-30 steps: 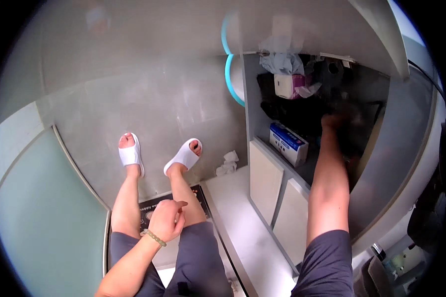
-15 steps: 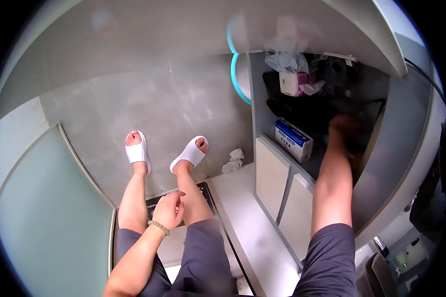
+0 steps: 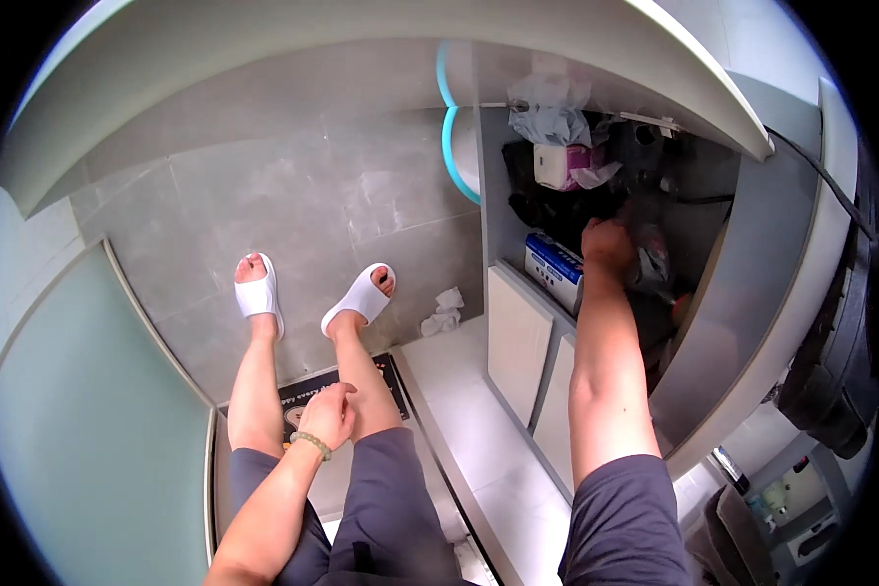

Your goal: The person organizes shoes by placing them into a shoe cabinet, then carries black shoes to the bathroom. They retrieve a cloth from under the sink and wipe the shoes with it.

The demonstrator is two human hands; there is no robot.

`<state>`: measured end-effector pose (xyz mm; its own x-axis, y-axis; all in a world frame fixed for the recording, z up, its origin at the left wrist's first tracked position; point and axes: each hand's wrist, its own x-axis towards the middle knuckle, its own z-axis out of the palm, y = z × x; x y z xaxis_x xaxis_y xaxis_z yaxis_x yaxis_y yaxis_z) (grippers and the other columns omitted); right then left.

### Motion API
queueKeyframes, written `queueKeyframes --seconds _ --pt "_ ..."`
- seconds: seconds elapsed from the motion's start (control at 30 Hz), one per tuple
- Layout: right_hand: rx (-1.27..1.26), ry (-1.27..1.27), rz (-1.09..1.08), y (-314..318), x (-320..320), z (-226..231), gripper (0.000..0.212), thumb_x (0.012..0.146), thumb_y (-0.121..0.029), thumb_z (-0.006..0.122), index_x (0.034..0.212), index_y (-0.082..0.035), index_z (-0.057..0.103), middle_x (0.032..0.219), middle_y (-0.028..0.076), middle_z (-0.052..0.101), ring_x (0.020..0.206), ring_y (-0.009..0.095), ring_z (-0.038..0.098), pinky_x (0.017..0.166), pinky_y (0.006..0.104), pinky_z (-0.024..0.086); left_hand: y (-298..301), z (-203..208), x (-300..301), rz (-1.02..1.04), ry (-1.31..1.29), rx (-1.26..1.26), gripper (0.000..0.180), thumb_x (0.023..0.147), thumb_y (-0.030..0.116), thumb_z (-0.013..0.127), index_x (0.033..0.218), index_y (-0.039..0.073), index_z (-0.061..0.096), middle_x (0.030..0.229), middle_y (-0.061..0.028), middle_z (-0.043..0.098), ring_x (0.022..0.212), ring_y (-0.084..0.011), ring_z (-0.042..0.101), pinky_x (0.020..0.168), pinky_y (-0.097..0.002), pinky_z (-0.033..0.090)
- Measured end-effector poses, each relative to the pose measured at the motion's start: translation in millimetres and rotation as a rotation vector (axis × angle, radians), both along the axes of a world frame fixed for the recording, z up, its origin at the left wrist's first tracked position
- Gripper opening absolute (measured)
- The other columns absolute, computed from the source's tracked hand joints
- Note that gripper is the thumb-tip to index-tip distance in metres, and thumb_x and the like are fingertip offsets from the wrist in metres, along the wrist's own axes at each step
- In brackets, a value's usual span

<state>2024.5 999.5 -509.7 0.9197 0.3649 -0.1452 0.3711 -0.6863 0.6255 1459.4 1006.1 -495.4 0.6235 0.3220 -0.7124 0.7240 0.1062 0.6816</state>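
My right hand (image 3: pixel 610 246) reaches into an open grey drawer (image 3: pixel 496 220) at the right. Its fingers are curled down among dark items, and what they grip, if anything, is hidden. Beside it, on the left, stands a blue-and-white tissue pack (image 3: pixel 555 269). A crumpled clear plastic bag (image 3: pixel 654 262) lies just right of the hand. Farther back are a white-and-purple package (image 3: pixel 562 166) and a pale plastic bag (image 3: pixel 549 122). My left hand (image 3: pixel 330 415), with a green bead bracelet (image 3: pixel 313 444) at the wrist, hangs loosely by my leg, fingers slightly bent and holding nothing.
White cabinet fronts (image 3: pixel 520 337) line the drawer's near side. A curved pale countertop edge (image 3: pixel 361 44) spans the top. At the left stands a frosted glass panel (image 3: pixel 98 420). Crumpled white tissue (image 3: pixel 444 311) lies on the grey tiles, near a dark mat (image 3: pixel 396 386) and my white slippers (image 3: pixel 361 298).
My right hand has moved left within the drawer, from its darker right side to beside the tissue pack. The view has shifted slightly; my left hand stays by my leg.
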Motion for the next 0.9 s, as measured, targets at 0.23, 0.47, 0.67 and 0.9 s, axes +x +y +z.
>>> queueKeyframes --seconds 0.23,0.47,0.67,0.9 --pt "-0.650 0.090 0.337 -2 11 -3 0.047 0.096 -0.040 0.045 0.123 -0.008 0.068 0.128 0.016 0.067 0.117 0.035 0.064 0.101 0.0501 0.047 0 -1 0 -0.001 0.038 -0.027 0.028 0.084 0.005 0.058 0.111 0.003 0.063 0.086 -0.0155 0.064 0.081 -0.0320 0.065 0.077 -0.0422 0.052" --pt "-0.225 0.355 -0.179 25 29 -4 0.060 0.102 -0.050 0.037 0.127 -0.005 0.068 0.137 0.022 0.059 0.126 0.041 0.056 0.109 0.0554 0.040 7 6 1 0.016 0.137 -0.080 0.029 0.082 0.004 0.057 0.111 0.004 0.063 0.087 -0.0168 0.066 0.089 -0.0351 0.066 0.084 -0.0442 0.052" --pt "-0.032 0.325 -0.106 -37 121 -4 0.050 0.101 -0.036 0.046 0.129 0.001 0.062 0.138 0.027 0.055 0.126 0.044 0.053 0.110 0.0573 0.038 30 2 22 -0.002 0.074 -0.083 0.027 0.083 0.004 0.057 0.109 0.003 0.064 0.094 -0.0186 0.066 0.094 -0.0359 0.065 0.086 -0.0453 0.051" --pt "0.090 0.157 -0.188 -73 142 -3 0.048 0.100 -0.033 0.048 0.130 0.002 0.060 0.138 0.027 0.054 0.127 0.044 0.052 0.110 0.0575 0.037 41 -1 36 -0.014 0.014 -0.038 0.026 0.087 0.007 0.057 0.111 0.002 0.065 0.092 -0.0178 0.066 0.084 -0.0339 0.066 0.078 -0.0427 0.053"
